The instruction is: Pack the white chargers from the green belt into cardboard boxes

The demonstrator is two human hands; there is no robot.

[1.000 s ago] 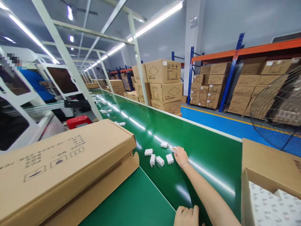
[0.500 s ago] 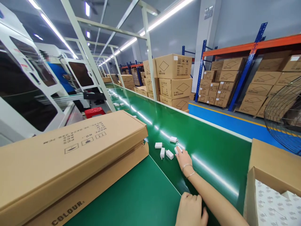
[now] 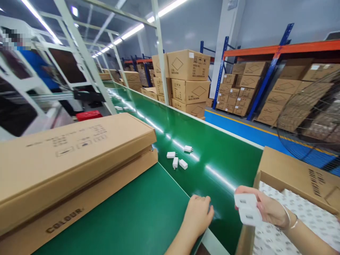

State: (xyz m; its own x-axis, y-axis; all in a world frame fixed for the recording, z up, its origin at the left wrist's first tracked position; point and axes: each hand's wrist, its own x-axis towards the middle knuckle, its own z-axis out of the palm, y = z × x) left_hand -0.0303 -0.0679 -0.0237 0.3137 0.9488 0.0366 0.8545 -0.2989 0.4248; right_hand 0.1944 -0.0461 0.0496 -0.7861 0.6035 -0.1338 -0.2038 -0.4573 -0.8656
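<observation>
My right hand [image 3: 262, 207] grips two white charger plugs [image 3: 248, 209], their port faces toward me, near the left wall of an open carton [image 3: 305, 170]. My left hand [image 3: 199, 214] rests at the edge of the green worktop [image 3: 122, 212], fingers curled together; whatever they may hold is hidden. Several white chargers lie loose on the green belt [image 3: 225, 141] beyond it, one of them a charger [image 3: 183, 164] with its body tilted toward the worktop. The carton holds white patterned packing with rows of small marks.
Large flat cardboard boxes [image 3: 79, 141] lie on the worktop at left. Stacked cartons [image 3: 188, 65] stand behind the belt. At right are a wire fan [image 3: 305, 117] and racks of cartons. A person in blue [image 3: 39, 67] is at far left.
My right hand has left the chargers on the belt and moved right to the open carton, now with two chargers in it. The camera view has shifted; my left hand shows more fully.
</observation>
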